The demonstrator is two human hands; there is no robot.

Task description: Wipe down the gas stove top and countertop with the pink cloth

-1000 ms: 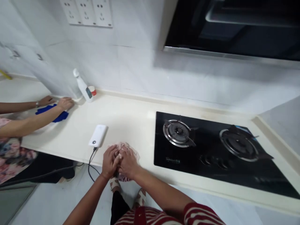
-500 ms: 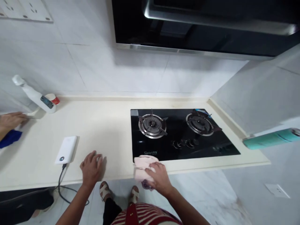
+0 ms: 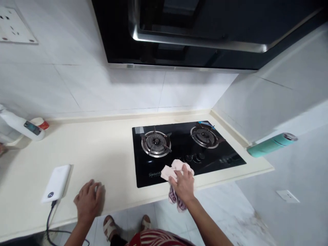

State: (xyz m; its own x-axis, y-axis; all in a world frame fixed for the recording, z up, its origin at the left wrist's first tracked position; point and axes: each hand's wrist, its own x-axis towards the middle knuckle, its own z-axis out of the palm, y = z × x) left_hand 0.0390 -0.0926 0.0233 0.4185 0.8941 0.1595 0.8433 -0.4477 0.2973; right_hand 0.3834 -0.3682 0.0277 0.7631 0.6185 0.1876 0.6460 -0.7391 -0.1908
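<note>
My right hand (image 3: 183, 186) is closed on a pale pink cloth (image 3: 169, 172), pressed over the front edge of the black gas stove (image 3: 176, 164). Part of the cloth, with purple lettering, hangs below the counter edge. The stove's left burner (image 3: 156, 143) and right burner (image 3: 205, 136) lie beyond my hand, and its control knobs (image 3: 195, 157) are just behind the cloth. My left hand (image 3: 88, 201) rests on the cream countertop (image 3: 110, 171) near its front edge, fingers bent and apart, holding nothing.
A white power bank (image 3: 56, 182) with a black cable (image 3: 49, 218) lies left of my left hand. Farther back stand a white spray bottle (image 3: 23, 125) and a paper cup (image 3: 39, 122). A green bottle (image 3: 271, 145) is at the right end. The black range hood (image 3: 179, 51) overhangs the stove.
My right hand has moved the cloth rightward along the stove's front edge, towards the knobs. The view has shifted right, and the other person's hand at the left has almost left the picture.
</note>
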